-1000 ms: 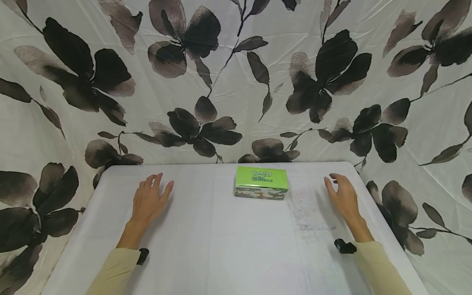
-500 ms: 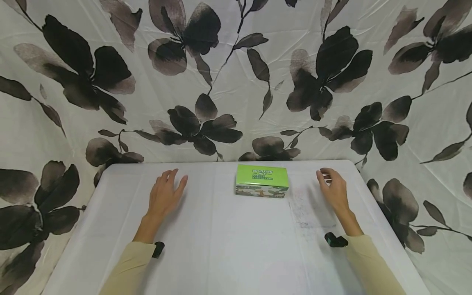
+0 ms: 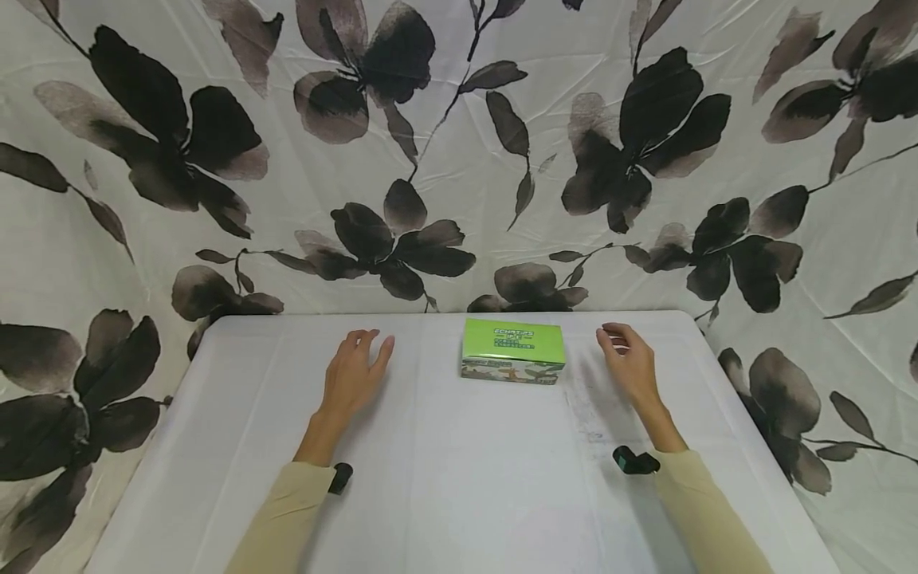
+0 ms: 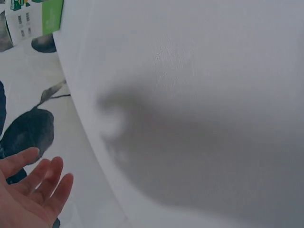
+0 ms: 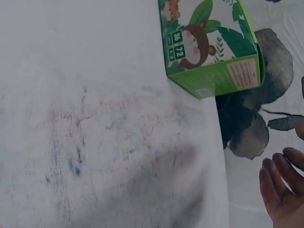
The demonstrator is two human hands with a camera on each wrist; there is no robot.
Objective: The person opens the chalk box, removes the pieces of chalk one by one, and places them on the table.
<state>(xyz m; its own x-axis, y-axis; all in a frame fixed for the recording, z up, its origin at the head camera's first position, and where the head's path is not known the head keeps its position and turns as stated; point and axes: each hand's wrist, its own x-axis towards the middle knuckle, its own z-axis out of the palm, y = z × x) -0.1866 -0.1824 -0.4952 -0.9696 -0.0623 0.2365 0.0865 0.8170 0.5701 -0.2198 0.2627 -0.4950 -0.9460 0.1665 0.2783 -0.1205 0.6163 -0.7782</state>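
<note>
A green box (image 3: 512, 349) with printed lettering on its lid sits at the far edge of the white table. In the right wrist view the box (image 5: 204, 42) shows cartoon animals and leaves on one side. My left hand (image 3: 355, 375) hovers left of the box, fingers relaxed and thumb apart, holding nothing. To the right of the box is my right hand (image 3: 631, 363), its fingers loosely bent, also holding nothing. A corner of the box (image 4: 33, 19) appears at the top of the left wrist view, apart from the left hand (image 4: 35, 190).
The white table (image 3: 459, 494) has faint dark smudges on its right part. Behind it hangs a white cloth (image 3: 445, 159) with dark flower prints. A black wrist camera (image 3: 635, 461) sits by the right sleeve, another (image 3: 341, 478) by the left.
Both hands have moved inward toward the box, the left hand travelling right and the right hand left. The box stays at its place on the table.
</note>
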